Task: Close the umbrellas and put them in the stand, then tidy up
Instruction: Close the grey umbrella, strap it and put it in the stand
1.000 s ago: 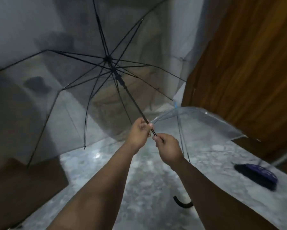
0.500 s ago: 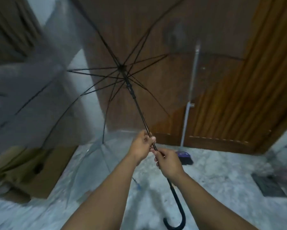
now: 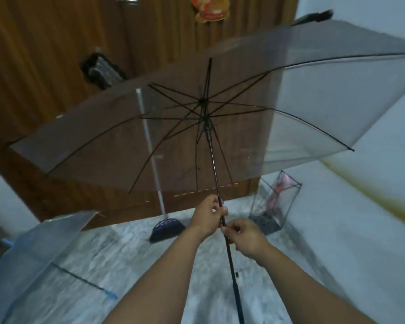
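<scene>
between my two hands, the black shaft [image 3: 216, 183] of the open clear umbrella [image 3: 313, 101] runs up and away from me. my left hand [image 3: 207, 217] is curled round the shaft higher up, and my right hand [image 3: 246, 237] pinches it just below, thumb and fingertips pressed on the rod; the two hands nearly touch. the canopy is fully spread, ribs out, tilted toward the wooden door [image 3: 44, 66], and the runner [image 3: 207, 134] sits high near the hub, well apart from my fingers.

the wire umbrella stand [image 3: 275, 202] is on the floor to the right against the wall, with something pink inside that i cannot make out. a second clear umbrella [image 3: 33, 249] lies open on the floor to my left. a broom [image 3: 166, 228] leans on the door behind the canopy.

i judge closing has not begun: the runner has to come down first. the risks i see: the wide canopy is near the broom handle, so a swing while collapsing it could knock the broom over. my hands are low on the shaft, so reaching for the runner means shifting one grip, and the umbrella could tip. fingers near the catch could get nipped when the ribs fold. the frame is motion-blurred, so i cannot tell where the catch sits.
</scene>
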